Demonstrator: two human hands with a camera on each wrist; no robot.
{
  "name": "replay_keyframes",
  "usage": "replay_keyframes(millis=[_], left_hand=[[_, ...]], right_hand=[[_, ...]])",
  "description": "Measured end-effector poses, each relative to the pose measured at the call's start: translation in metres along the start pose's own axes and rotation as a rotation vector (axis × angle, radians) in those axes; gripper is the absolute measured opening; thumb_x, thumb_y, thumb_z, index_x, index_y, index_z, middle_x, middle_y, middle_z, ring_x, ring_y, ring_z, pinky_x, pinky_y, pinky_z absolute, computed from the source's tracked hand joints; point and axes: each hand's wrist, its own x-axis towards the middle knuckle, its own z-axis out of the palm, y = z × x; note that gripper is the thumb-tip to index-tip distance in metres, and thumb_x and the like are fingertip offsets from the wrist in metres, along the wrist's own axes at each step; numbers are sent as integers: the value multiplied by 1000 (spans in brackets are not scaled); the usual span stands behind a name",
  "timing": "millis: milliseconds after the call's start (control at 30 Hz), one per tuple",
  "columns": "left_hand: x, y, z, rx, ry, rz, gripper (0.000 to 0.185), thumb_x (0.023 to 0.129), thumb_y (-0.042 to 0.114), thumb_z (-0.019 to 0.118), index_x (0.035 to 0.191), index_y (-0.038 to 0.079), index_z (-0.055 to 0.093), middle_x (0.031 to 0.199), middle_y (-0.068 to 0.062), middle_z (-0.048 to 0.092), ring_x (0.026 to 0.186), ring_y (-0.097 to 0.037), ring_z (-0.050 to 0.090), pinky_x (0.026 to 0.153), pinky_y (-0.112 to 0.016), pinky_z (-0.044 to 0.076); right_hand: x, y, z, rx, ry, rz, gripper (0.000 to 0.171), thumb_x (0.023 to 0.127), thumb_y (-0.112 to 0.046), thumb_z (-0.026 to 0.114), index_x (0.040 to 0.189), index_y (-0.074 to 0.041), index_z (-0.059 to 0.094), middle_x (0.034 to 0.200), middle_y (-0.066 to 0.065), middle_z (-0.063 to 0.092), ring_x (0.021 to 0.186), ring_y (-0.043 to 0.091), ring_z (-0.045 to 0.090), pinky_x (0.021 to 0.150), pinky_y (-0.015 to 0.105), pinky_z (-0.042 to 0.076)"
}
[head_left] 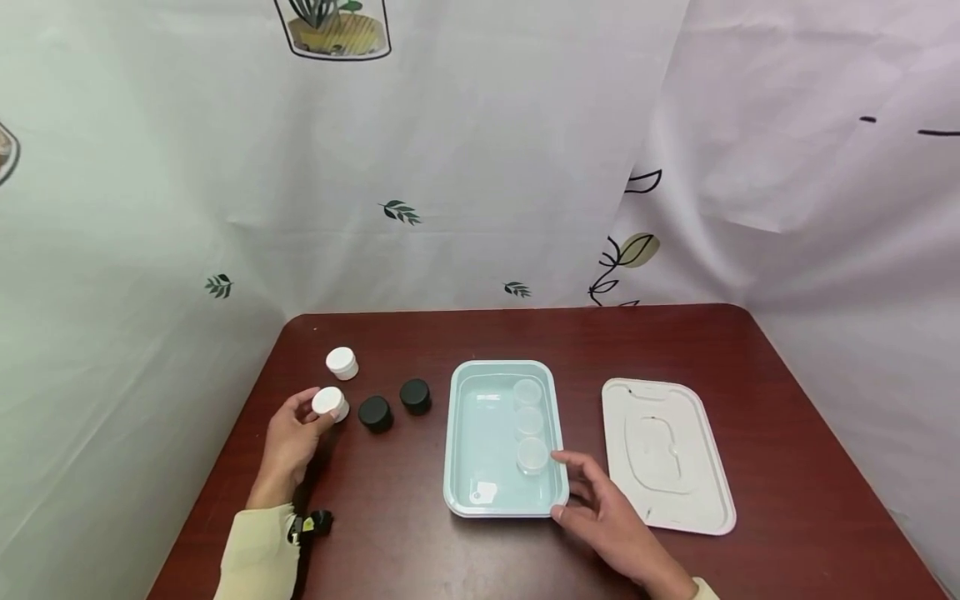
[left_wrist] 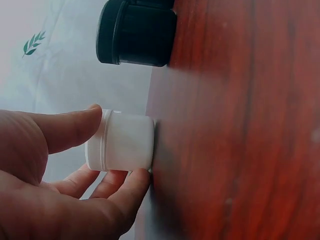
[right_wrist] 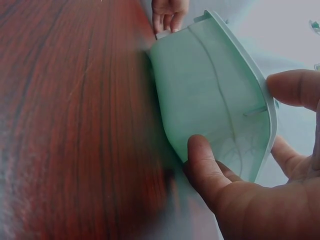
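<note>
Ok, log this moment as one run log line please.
left hand: grips white jar on table | right hand: thumb and fingers at teal tray corner | tray: three clear cups | white lid right of tray

Left hand [head_left: 291, 442] reaches forward, pale sleeve [head_left: 258, 550] on forearm, thumb and fingers [left_wrist: 75, 127] curled in a pinch. Right hand [head_left: 609, 518] lies low at near right, thumb [right_wrist: 205, 162] pressed in, fingers spread, slightly bent.
</note>
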Motion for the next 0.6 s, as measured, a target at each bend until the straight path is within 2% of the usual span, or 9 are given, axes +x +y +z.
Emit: replay_keyframes(millis=[200, 400, 500, 600], left_hand=[[1, 8, -7, 13, 13, 10, 67, 99, 3, 71, 159, 0, 41, 154, -25, 48, 134, -32, 52, 75, -3, 47], [-10, 27, -14, 25, 38, 65, 66, 99, 5, 73, 158, 4, 45, 157, -20, 47, 136, -32, 52, 77, -3, 48], [-19, 42, -12, 18, 13, 113, 66, 99, 7, 74, 158, 6, 45, 158, -18, 46, 141, -34, 51, 81, -2, 48], [-29, 57, -5, 17, -44, 160, 66, 99, 8, 75, 158, 6, 46, 159, -18, 47, 142, -34, 51, 85, -2, 48]], right_hand=[[0, 2, -1, -5, 2, -27, 62, 99, -7, 72, 153, -7, 43, 156, 28, 44, 132, 26, 64, 95, 28, 60], [2, 1, -1, -16, -9, -46, 62, 98, -5, 72, 153, -5, 42, 157, 28, 44, 131, 29, 64, 95, 28, 60], [2, 0, -1, -14, -8, -39, 62, 98, -4, 71, 153, -5, 42, 157, 28, 43, 131, 29, 64, 94, 28, 60], [3, 0, 0, -16, -7, -36, 62, 98, -4, 71, 153, -5, 42, 158, 28, 42, 131, 29, 64, 94, 28, 61]])
